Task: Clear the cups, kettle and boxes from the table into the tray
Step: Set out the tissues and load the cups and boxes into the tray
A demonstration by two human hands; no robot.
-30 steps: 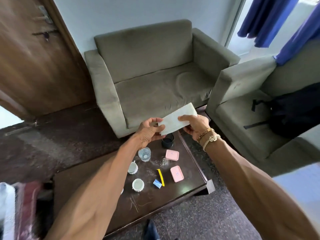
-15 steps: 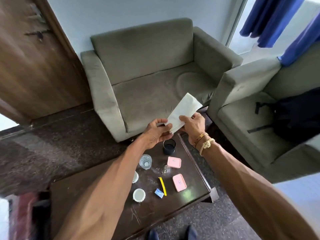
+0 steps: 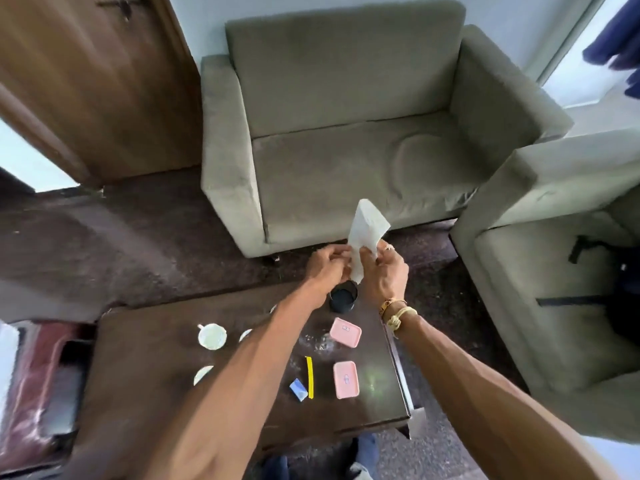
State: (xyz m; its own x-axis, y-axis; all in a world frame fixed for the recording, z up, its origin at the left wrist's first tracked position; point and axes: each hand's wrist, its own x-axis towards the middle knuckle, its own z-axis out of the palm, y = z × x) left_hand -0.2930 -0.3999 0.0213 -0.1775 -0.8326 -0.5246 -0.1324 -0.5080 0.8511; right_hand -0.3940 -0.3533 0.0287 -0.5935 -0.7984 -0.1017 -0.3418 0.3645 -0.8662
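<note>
Two grey sofas are filling the room: one sofa (image 3: 346, 150) is facing the camera and a second sofa (image 3: 554, 289) is standing at the right, with one black bag (image 3: 623, 289) lying on its seat. One wooden door (image 3: 86, 81) is standing open at the left. One dark table (image 3: 145, 375) is sitting in front of the person, carrying all the task's things. Two bare arms are reaching out over it. The left hand (image 3: 329, 268) and the right hand (image 3: 384, 271) are meeting above the table's far edge, and both are pinching one white paper (image 3: 367, 226) between curled fingers and thumb; the paper is standing up above them, tilted right. Two bands (image 3: 394, 313) are circling the right wrist. Two pink boxes are lying flat near the table's right edge, a far box (image 3: 345, 332) and a near box (image 3: 345, 380), close together but apart. Three white cups are showing on the table's middle: one cup (image 3: 212, 336) is in full view, while a second cup (image 3: 246, 335) and a third cup (image 3: 203, 374) are hiding partly behind the left forearm. One black cup (image 3: 343, 297) is standing upright just below the hands. One yellow strip (image 3: 310, 377) is lying left of the near box, and one blue packet (image 3: 298, 389) is lying just beside the strip.
</note>
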